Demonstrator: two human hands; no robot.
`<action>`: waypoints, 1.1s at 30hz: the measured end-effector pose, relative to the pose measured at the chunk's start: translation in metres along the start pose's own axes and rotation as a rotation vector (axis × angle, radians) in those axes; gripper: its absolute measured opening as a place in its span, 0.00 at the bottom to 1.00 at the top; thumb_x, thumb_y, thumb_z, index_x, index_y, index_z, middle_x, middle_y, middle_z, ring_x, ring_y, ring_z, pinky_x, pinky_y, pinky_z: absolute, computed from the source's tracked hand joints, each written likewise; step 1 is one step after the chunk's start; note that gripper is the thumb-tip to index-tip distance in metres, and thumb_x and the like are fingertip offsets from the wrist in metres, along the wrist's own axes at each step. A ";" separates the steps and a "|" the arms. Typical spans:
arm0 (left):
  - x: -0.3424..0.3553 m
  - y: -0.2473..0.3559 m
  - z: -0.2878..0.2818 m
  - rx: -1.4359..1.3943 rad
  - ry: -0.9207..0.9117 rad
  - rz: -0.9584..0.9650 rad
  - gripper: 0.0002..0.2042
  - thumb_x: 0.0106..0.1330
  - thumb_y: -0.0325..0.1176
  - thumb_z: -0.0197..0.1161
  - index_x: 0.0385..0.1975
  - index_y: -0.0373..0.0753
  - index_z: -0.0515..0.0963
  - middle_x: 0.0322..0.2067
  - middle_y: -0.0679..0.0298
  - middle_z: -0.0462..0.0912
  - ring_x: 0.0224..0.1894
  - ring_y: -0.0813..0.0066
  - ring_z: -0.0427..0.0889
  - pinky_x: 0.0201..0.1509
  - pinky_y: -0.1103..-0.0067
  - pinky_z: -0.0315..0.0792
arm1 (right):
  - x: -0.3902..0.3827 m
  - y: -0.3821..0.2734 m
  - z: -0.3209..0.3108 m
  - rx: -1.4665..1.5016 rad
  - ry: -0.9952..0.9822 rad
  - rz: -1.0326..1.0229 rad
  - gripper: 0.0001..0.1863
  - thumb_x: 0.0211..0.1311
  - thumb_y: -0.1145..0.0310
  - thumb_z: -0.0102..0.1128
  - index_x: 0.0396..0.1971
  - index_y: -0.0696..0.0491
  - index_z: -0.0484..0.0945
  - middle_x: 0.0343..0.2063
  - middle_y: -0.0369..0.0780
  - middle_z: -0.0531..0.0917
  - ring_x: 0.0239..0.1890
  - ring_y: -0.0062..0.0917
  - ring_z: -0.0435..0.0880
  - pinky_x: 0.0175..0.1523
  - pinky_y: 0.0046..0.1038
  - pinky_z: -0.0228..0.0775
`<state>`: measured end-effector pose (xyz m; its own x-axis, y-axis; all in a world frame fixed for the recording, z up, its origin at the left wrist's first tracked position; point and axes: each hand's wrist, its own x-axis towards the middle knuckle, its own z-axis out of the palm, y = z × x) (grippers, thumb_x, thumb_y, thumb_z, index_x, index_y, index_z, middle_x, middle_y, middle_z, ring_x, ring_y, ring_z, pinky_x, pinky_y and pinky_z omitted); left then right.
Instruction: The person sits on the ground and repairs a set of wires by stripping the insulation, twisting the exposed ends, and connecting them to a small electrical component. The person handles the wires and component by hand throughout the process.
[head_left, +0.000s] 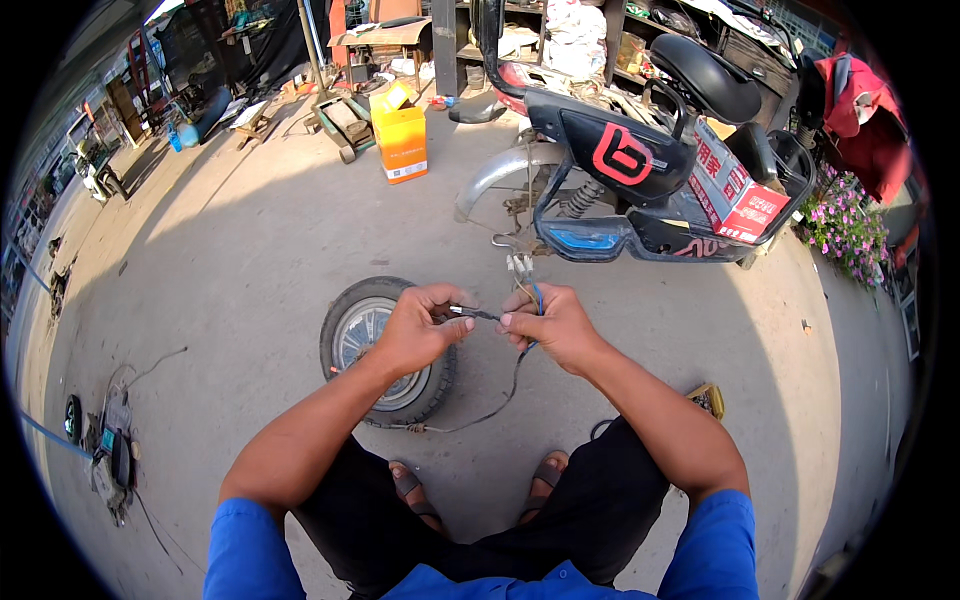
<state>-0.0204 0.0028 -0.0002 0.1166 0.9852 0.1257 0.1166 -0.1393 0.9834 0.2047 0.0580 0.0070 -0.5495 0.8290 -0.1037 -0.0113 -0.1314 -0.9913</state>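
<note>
My left hand [420, 328] pinches one end of a thin black cable [484, 315] at a small metal connector. My right hand [547, 322] grips the same cable a little to the right, together with a bundle of coloured wires [522, 268] that rise from my fingers. The cable drops below my hands and trails down to a small scooter wheel [385, 350] with a black tyre, lying flat on the concrete under my left forearm. An electric scooter [640, 170], black with red markings, stands just beyond my hands with its rear wheel off.
An orange carton [401, 140] stands on the concrete at the back. A red and white box [735, 190] rests on the scooter's footboard. Tools and a meter [112, 450] lie at the far left, a small yellow item [708, 398] by my right elbow, flowers [845, 225] at right.
</note>
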 end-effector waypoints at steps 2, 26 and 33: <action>-0.001 0.005 0.000 0.034 -0.044 0.000 0.12 0.63 0.23 0.70 0.46 0.32 0.82 0.33 0.67 0.84 0.27 0.83 0.79 0.32 0.82 0.75 | -0.001 -0.002 0.001 -0.028 -0.012 0.000 0.07 0.60 0.75 0.68 0.35 0.59 0.79 0.28 0.40 0.86 0.27 0.20 0.82 0.32 0.24 0.76; 0.000 0.000 0.000 -0.039 -0.008 0.007 0.04 0.61 0.23 0.71 0.34 0.31 0.85 0.26 0.64 0.84 0.27 0.80 0.80 0.33 0.80 0.76 | -0.004 -0.007 0.004 -0.048 -0.015 -0.037 0.05 0.60 0.75 0.68 0.33 0.58 0.80 0.26 0.37 0.84 0.24 0.17 0.80 0.29 0.23 0.73; 0.002 0.003 0.000 -0.066 0.003 -0.001 0.02 0.62 0.21 0.69 0.33 0.31 0.85 0.27 0.64 0.84 0.29 0.79 0.82 0.35 0.80 0.77 | -0.003 -0.006 0.003 -0.050 -0.030 -0.034 0.06 0.61 0.74 0.68 0.34 0.58 0.81 0.27 0.37 0.85 0.26 0.17 0.81 0.30 0.23 0.75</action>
<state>-0.0199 0.0044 0.0032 0.1138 0.9856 0.1253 0.0510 -0.1317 0.9900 0.2039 0.0547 0.0135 -0.5743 0.8158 -0.0679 0.0110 -0.0753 -0.9971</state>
